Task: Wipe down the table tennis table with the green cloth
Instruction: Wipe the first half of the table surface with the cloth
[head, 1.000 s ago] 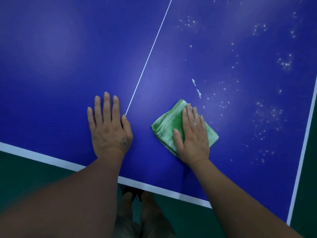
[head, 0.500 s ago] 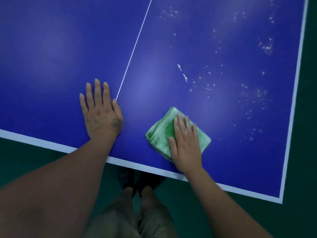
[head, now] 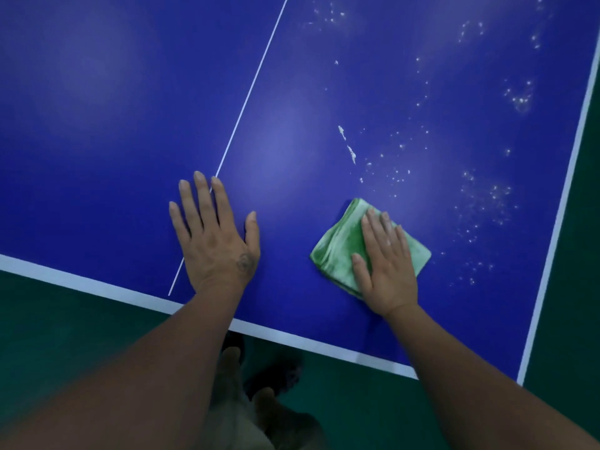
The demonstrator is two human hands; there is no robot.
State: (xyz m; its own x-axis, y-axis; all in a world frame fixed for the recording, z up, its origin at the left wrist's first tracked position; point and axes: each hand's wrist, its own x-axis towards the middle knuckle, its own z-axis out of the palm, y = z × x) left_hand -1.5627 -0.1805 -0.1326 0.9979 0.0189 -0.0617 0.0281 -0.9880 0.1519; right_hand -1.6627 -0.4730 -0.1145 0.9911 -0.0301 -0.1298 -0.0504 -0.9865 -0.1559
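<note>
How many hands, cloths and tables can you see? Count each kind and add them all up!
Hands: 2 (left hand, right hand)
Cloth: 1, green
Table: 1, blue
Total: 4

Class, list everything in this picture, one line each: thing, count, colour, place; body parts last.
table tennis table: one, blue, fills most of the view
border lines: two, white, along the near and right edges
centre line: one, thin white, running up from the near edge
green cloth: one, folded, right of the centre line, near the edge
specks: many, white, scattered beyond and right of the cloth
floor: dark green, around the table
legs: dim, below the near edge
forearms: two, bare, over the near edge
left hand: flat on the table, across the centre line
right hand: flat on the cloth
</note>
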